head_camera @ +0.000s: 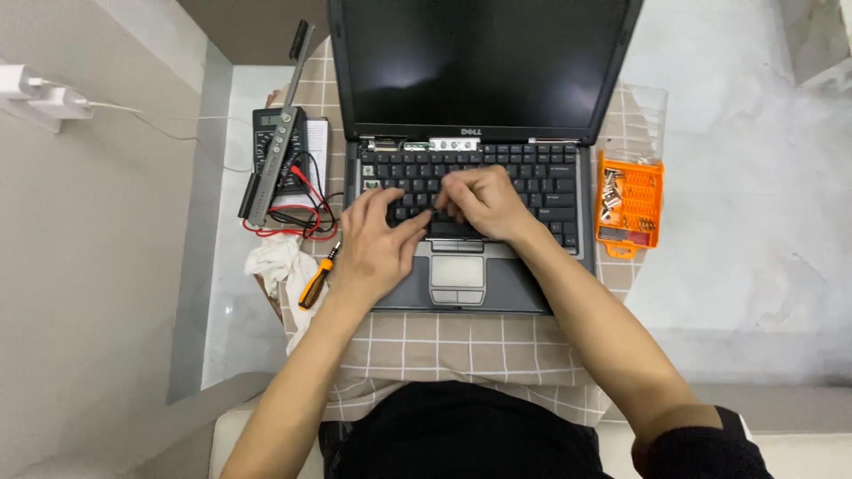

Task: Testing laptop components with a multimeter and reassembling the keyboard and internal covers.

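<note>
An open grey laptop point(497, 293) with a dark screen point(484, 62) sits on a small table covered by a checked cloth point(444, 346). Both hands rest on its black keyboard point(541, 177). My left hand point(377, 239) lies flat on the keyboard's lower left, fingers spread and pressing on the keys. My right hand point(484, 204) is curled over the middle keys, fingertips down at the keyboard's lower edge. Whether the fingers grip anything is hidden. The strip above the keyboard point(444, 144) looks opened, with bare metal showing.
A black multimeter point(271, 133) with red and black leads point(297, 222) and a long grey strip point(282, 133) lie left of the laptop. An orange-handled screwdriver point(318, 279) rests on a white cloth point(275, 266). An orange bit case point(630, 204) stands at the right. White plugs point(40, 93) sit on the left wall.
</note>
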